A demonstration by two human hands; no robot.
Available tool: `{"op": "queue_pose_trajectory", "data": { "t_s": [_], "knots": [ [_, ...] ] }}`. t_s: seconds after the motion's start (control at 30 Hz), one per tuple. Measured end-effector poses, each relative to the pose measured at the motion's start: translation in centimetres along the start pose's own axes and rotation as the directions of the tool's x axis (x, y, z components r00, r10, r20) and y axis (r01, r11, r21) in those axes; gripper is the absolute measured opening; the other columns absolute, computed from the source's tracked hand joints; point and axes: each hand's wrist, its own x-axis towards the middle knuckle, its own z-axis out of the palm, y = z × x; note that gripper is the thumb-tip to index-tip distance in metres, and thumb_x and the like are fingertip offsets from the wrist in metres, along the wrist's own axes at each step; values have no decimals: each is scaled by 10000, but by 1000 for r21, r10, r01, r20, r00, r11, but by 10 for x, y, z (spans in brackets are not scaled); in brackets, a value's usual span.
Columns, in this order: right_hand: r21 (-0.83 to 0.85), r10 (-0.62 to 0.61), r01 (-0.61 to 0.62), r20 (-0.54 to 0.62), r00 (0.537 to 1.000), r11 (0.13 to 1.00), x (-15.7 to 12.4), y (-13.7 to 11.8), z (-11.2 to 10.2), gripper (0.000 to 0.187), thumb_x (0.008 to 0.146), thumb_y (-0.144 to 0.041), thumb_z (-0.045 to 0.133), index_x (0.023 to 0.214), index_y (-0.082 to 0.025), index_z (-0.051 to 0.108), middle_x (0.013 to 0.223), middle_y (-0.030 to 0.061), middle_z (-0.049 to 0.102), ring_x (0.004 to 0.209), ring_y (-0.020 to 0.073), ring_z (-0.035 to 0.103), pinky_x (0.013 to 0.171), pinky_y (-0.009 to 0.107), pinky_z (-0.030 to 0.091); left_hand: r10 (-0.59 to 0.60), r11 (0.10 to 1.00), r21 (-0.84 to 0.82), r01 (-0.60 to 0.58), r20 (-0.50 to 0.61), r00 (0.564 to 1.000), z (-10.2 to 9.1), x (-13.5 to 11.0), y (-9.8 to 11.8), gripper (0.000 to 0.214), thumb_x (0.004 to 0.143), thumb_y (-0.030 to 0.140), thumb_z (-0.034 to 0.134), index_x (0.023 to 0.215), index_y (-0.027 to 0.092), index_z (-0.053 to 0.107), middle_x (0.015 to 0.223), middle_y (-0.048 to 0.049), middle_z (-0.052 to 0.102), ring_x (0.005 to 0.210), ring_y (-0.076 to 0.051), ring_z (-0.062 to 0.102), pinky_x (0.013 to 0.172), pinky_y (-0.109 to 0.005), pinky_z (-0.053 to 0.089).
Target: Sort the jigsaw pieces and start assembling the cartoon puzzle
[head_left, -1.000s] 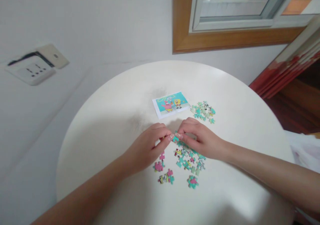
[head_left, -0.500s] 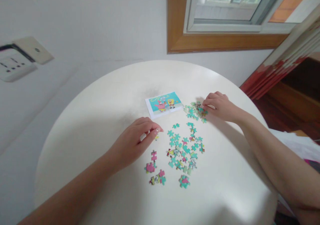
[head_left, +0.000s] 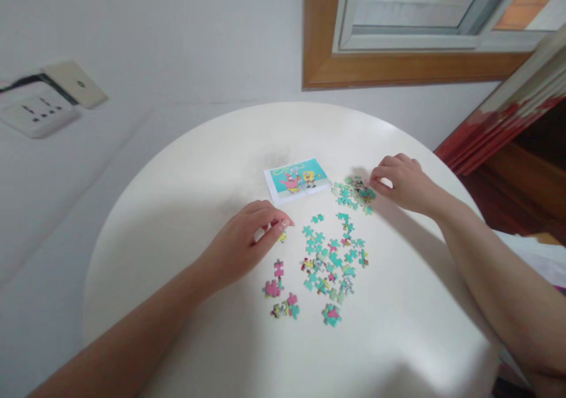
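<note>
My left hand hovers low over the white table, thumb and forefinger drawn together. A yellow puzzle piece shows just under its thumb; whether the fingers touch it is unclear. My right hand is at the right edge of a heap of puzzle pieces, its fingertips pinched. Anything between them is too small to make out. Nearer me lie a loose spread of mostly teal pieces, a few pink pieces, a yellow-and-white joined bit and a teal-and-pink cluster.
Behind the pieces lies a picture card with cartoon figures. The round white table meets the wall at the back. A socket is on the left wall, a wood-framed window and a red-and-white curtain at the right.
The view has shifted slightly, so everything sits a little further right and higher. My right hand has drawn slightly away from the heap; my left hand keeps its place by the yellow piece.
</note>
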Motion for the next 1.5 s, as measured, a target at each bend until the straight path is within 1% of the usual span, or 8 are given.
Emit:
{"op": "queue_pose_trajectory", "data": {
  "t_s": [0.1, 0.23, 0.47, 0.6, 0.87, 1.03, 1.27, 1.5],
  "knots": [
    [28, -25, 27, -63, 998, 999, -1, -8, -5, 250, 939, -330, 513, 886, -196, 718, 960, 125, 669, 930, 296, 526, 751, 385, 333, 7, 1000, 7, -7, -2, 1000, 1, 0, -1, 259, 985, 290, 449, 943, 186, 682, 897, -33, 678, 877, -177, 614, 853, -323, 473],
    [221, -170, 187, -96, 981, 957, -3, -27, -11, 206, 941, -308, 535, 944, -211, 717, 953, 109, 670, 913, 261, 550, 832, 396, 379, 5, 1000, 13, -5, -1, 1000, 1, 0, -1, 255, 980, 287, 451, 948, 186, 684, 887, -33, 673, 862, -177, 611, 839, -320, 477],
    [595, -450, 361, 1, 893, 718, -12, -57, -22, 198, 942, -225, 552, 933, -230, 750, 887, 56, 707, 855, 191, 612, 835, 345, 456, 16, 999, 38, -17, 34, 999, 2, 1, -3, 203, 959, 262, 475, 965, 208, 670, 891, -27, 669, 884, -185, 604, 854, -333, 470],
    [624, -518, 378, 51, 854, 684, -17, -63, -24, 210, 940, -203, 560, 911, -242, 765, 874, 45, 708, 867, 181, 618, 828, 332, 469, 74, 995, 62, -78, 63, 995, 4, -1, -6, 193, 957, 234, 483, 981, 206, 673, 921, -35, 667, 914, -190, 600, 870, -335, 467],
    [626, -522, 362, 85, 849, 691, -19, -64, -27, 232, 930, -145, 549, 964, -239, 759, 913, 48, 717, 913, 186, 634, 839, 335, 479, 348, 923, 81, -375, 236, 907, 21, -10, 7, 370, 932, 123, 527, 1240, 283, 656, 1141, -74, 593, 1029, -220, 539, 926, -363, 440],
    [642, -465, 297, 105, 879, 707, -18, -59, -33, 223, 939, -182, 544, 952, -239, 760, 889, 37, 723, 864, 169, 633, 816, 317, 480, 348, 920, 95, -379, 245, 905, 29, -10, 8, 431, 934, 132, 531, 1322, 304, 601, 1207, -80, 583, 1091, -242, 520, 960, -396, 429],
    [629, -518, 263, 261, 815, 731, -21, -52, -38, 245, 920, -98, 507, 859, -217, 713, 827, 8, 694, 780, 138, 595, 729, 281, 438, 370, 907, 107, -408, 264, 891, 27, -10, 3, 368, 929, 127, 526, 1202, 322, 678, 1204, -71, 590, 1067, -251, 516, 938, -401, 416],
    [601, -446, 179, 331, 832, 779, -29, -50, -34, 220, 829, -77, 579, 885, -226, 731, 840, 15, 714, 714, 140, 591, 687, 279, 438, 349, 922, 91, -375, 221, 911, 20, -9, 0, 403, 923, 86, 477, 1181, 318, 682, 1165, -60, 596, 1065, -227, 531, 942, -374, 423]
  ]
}}
